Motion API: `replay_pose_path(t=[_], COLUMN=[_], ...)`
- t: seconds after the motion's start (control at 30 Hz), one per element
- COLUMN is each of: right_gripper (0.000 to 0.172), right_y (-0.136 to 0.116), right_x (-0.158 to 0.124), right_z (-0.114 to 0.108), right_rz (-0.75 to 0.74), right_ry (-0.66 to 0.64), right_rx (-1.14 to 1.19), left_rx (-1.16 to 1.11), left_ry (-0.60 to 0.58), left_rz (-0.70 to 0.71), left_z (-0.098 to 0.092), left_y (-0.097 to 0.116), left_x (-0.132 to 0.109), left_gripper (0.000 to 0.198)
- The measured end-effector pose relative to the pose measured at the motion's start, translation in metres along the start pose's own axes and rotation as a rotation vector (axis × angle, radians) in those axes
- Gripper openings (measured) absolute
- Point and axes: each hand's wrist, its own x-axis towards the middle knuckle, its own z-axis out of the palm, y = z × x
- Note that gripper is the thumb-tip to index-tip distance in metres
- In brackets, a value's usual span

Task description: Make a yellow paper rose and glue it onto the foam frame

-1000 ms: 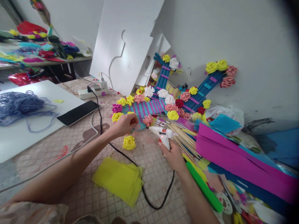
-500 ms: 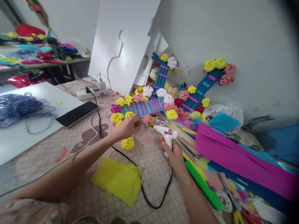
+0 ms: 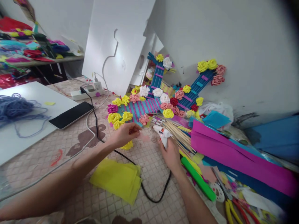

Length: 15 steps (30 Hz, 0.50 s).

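Observation:
My right hand (image 3: 171,153) is wrapped round the handle of a white glue gun (image 3: 164,133), its nozzle pointing left. My left hand (image 3: 127,135) has thumb and fingers pinched together, just in front of a salmon paper flower (image 3: 144,119); whatever may be in the pinch is too small to make out. Behind it lies a blue guitar-shaped piece (image 3: 140,109) with purple strips, edged with paper flowers. A loose yellow paper flower (image 3: 127,145) is partly hidden by my left hand. Yellow paper sheets (image 3: 116,180) lie nearer to me, beside the gun's black cord (image 3: 157,201).
Thin wooden sticks (image 3: 178,134), a magenta sheet (image 3: 224,149), a green roll (image 3: 198,179) and yellow-handled pliers or scissors (image 3: 230,211) crowd the right side. At left are a phone (image 3: 72,115), a power strip (image 3: 87,94) and blue-grey yarn (image 3: 14,109). A white cord crosses the table.
My left hand has drawn back toward me, away from the salmon flower, and now covers more of the loose yellow flower. The glue gun stays in my right hand. The view has shifted slightly.

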Motion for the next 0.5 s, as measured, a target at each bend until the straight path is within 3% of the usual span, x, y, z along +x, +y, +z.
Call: replay_pose_path(t=[0.3, 0.5], right_gripper=[0.045, 0.037], right_y=[0.006, 0.005], right_x=[-0.014, -0.020], right_z=[-0.012, -0.011], right_rz=[0.084, 0.136], right_ry=[-0.028, -0.016], right_rx=[0.118, 0.180], left_rx=[-0.262, -0.340], left_ry=[-0.090, -0.110], left_rz=[-0.081, -0.084], left_z=[0.007, 0.004], left_y=[0.004, 0.012], left_x=[-0.012, -0.017], left_gripper=[0.026, 0.026])
